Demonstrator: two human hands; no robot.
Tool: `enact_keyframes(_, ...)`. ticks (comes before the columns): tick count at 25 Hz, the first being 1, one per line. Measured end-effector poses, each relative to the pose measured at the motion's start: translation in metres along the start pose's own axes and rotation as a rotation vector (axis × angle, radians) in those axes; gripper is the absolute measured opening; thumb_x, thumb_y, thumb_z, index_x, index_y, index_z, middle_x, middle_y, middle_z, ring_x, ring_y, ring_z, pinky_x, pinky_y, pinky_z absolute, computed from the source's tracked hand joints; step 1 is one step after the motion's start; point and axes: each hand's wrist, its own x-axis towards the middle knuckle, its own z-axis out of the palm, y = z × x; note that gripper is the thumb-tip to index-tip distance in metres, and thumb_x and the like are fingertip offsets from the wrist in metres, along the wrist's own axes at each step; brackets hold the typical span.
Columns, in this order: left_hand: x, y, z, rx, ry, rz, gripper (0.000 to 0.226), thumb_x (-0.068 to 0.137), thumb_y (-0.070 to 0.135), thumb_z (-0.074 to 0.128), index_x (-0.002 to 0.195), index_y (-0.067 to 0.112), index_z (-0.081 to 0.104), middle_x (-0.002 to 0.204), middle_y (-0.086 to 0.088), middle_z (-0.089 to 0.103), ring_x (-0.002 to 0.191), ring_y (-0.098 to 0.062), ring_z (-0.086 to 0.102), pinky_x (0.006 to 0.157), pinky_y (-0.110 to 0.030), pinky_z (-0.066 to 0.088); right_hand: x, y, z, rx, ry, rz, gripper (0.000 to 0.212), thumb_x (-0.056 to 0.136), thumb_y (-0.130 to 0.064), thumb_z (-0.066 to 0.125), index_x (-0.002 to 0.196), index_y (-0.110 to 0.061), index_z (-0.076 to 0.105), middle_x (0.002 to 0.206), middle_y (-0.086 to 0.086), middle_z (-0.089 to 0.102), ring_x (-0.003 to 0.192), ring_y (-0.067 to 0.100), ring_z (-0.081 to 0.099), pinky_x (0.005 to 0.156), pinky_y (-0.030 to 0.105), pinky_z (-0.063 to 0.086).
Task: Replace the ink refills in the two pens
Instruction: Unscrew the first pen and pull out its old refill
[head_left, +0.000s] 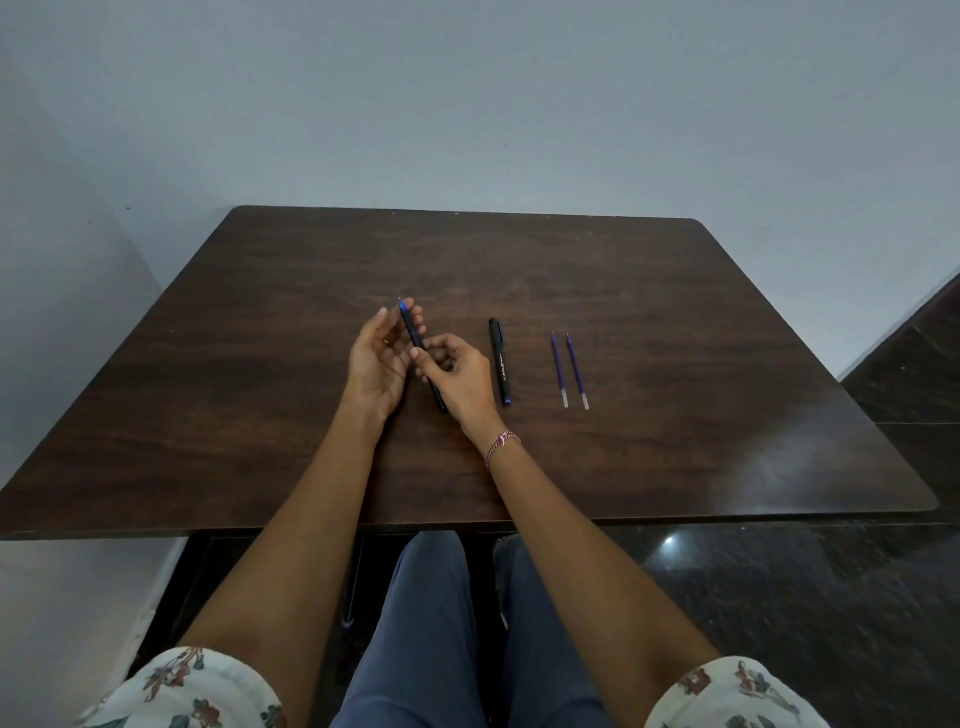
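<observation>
Pinching the slim black plastic pen with a blue tip end (415, 338) at mid-barrel, the right hand (460, 376) had thumb and forefinger closed on it, with the other fingers curled under. The left hand (376, 358) was palm-up and half open, its fingers curled loosely round the pen's blue front, thumb apart. Likely reason for the two-hand hold: one hand steadies the barrel while the other twists the front off to reach the old refill. The pen was tilted, tip pointing away, over the dark brown wooden table (675, 322). Whether its rear end touched the table was unclear. Just right of the hands lay the second black capped pen (501, 364), untouched. Further right, two thin purple refills lay parallel, the nearer refill (559, 370) beside the outer refill (577, 373), probably staged for the swap. Judged: first pen not yet opened.
</observation>
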Motion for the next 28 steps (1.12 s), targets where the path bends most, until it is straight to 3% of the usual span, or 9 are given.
enact_keyframes(3,-0.0004,0.0006,0.0009,-0.012,-0.025,-0.007,0.026,0.095,0.012,0.046,0.112,0.001,0.063,0.100,-0.008,0.071,0.096,-0.015,0.067,0.081,-0.024,0.055,0.0009,0.0001,0.0006,0.011,0.029,-0.003,0.015,0.088,-0.015,0.068,0.098,-0.004,0.066,0.073,0.004,0.067,0.065,0.009,0.062,0.072,0.025,0.054)
enact_keyframes(9,-0.0005,0.0002,0.0020,0.022,0.019,0.022,0.020,0.092,0.005,0.051,0.104,0.006,0.067,0.087,-0.004,0.074,0.079,-0.010,0.069,0.068,-0.021,0.056,0.0012,0.0009,0.0018,-0.041,-0.004,-0.013,0.011,0.087,-0.019,0.068,0.096,-0.011,0.066,0.070,-0.006,0.065,0.061,0.000,0.060,0.067,0.018,0.052)
enact_keyframes(12,-0.0003,0.0005,0.0016,0.008,0.049,0.024,0.019,0.091,0.003,0.053,0.102,0.009,0.068,0.084,-0.003,0.073,0.078,-0.009,0.068,0.063,-0.020,0.055,0.0009,0.0017,0.0025,-0.056,-0.009,-0.010,0.012,0.087,-0.020,0.068,0.096,-0.013,0.066,0.071,-0.005,0.066,0.061,0.002,0.061,0.067,0.020,0.053)
enact_keyframes(16,-0.0009,0.0006,0.0037,0.043,0.036,0.057,0.022,0.089,0.003,0.057,0.102,0.018,0.068,0.087,0.001,0.067,0.073,-0.007,0.064,0.064,-0.020,0.055,0.0008,0.0008,0.0025,-0.040,0.003,0.003,0.011,0.086,-0.019,0.069,0.094,-0.013,0.066,0.071,-0.001,0.067,0.062,0.007,0.062,0.070,0.027,0.054)
enact_keyframes(21,-0.0021,0.0024,-0.0001,-0.074,-0.026,0.010,0.027,0.093,0.002,0.044,0.111,0.008,0.064,0.100,-0.007,0.073,0.093,-0.014,0.069,0.080,-0.022,0.055,-0.0010,-0.0005,0.0020,-0.061,0.006,0.000,0.013,0.085,-0.019,0.070,0.095,-0.010,0.066,0.077,0.012,0.070,0.066,0.013,0.063,0.071,0.031,0.054)
enact_keyframes(28,-0.0013,0.0013,0.0000,0.014,0.001,0.043,0.027,0.090,-0.001,0.053,0.108,0.015,0.065,0.090,0.000,0.072,0.082,-0.007,0.067,0.074,-0.020,0.056,-0.0016,-0.0020,0.0013,-0.064,0.016,0.012,0.014,0.086,-0.018,0.070,0.095,-0.008,0.066,0.080,0.020,0.069,0.067,0.017,0.061,0.070,0.033,0.053)
